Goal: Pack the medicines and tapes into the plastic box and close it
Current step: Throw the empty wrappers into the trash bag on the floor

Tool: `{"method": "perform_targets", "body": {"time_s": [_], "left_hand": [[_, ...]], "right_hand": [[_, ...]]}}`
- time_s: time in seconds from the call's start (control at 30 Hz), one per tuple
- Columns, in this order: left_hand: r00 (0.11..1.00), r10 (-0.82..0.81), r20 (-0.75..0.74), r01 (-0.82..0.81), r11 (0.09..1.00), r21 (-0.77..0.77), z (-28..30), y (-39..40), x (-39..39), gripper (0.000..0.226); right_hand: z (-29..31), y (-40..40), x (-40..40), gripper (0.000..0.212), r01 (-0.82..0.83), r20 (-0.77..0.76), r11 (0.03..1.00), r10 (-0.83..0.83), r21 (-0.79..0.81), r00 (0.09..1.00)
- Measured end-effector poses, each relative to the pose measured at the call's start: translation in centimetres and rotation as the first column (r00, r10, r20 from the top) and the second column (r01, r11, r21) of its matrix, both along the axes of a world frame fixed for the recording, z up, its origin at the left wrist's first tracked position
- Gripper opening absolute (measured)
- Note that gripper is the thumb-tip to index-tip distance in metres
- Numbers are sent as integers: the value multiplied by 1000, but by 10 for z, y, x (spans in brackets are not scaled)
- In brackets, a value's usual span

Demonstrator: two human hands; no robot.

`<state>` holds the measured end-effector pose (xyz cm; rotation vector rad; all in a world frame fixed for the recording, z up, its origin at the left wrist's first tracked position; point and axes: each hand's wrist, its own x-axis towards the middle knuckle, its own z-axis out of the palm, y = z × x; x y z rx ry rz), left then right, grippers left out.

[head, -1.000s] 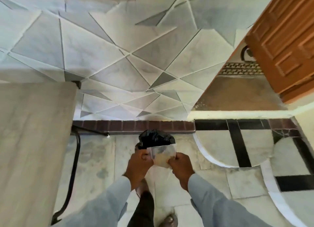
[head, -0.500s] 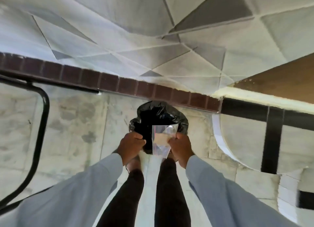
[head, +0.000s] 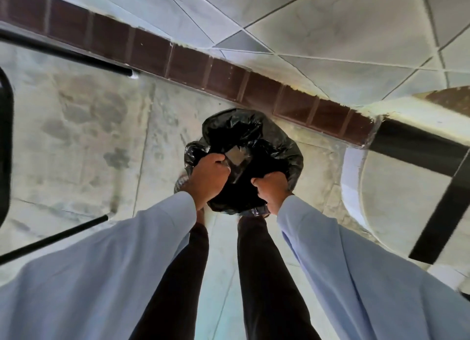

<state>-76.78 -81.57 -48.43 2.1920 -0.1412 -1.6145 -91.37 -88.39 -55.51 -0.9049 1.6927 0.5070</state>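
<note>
Gripping black bag (head: 254, 131) rim w/ left hand (head: 207, 178); right hand (head: 270, 189) too

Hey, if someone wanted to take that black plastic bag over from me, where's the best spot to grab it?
Probably the gathered rim of the black plastic bag, from above on the far side. The left hand and right hand already grip the near rim, holding the mouth open, and the loose film below gives no firm hold.
</note>
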Motion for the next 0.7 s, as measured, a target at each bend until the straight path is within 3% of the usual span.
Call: {"method": "perform_targets", "body": {"time_s": [0.03, 0.13, 0.23, 0.37, 0.57, 0.7], "left_hand": [[1000, -6, 1, 6, 1000, -11, 6, 0, 2, 37], [995, -47, 90, 48, 999, -6, 24, 0, 11, 38], [985, -91, 147, 99, 994, -43, 54, -1, 22, 32], [962, -95, 255, 127, 985, -114, 121, 0, 46, 31], [929, 21, 369, 109, 939, -327, 274, 5, 80, 31], [867, 118, 484, 157, 857, -490, 376, 12, 103, 27]], "right_hand": [[11, -3, 3, 19, -36, 6, 999, 37, -15, 999], [49, -13, 14, 46, -194, 54, 976, 200, -96, 978], [95, -22, 35, 46, -336, 112, 921, 362, -199, 925], [185, -32, 76, 46, -520, 108, 738, 614, -430, 782], [356, -32, 118, 50, -501, 57, 530, 723, -684, 688], [466, -17, 135, 48, -391, -14, 321, 757, -863, 653]]}}
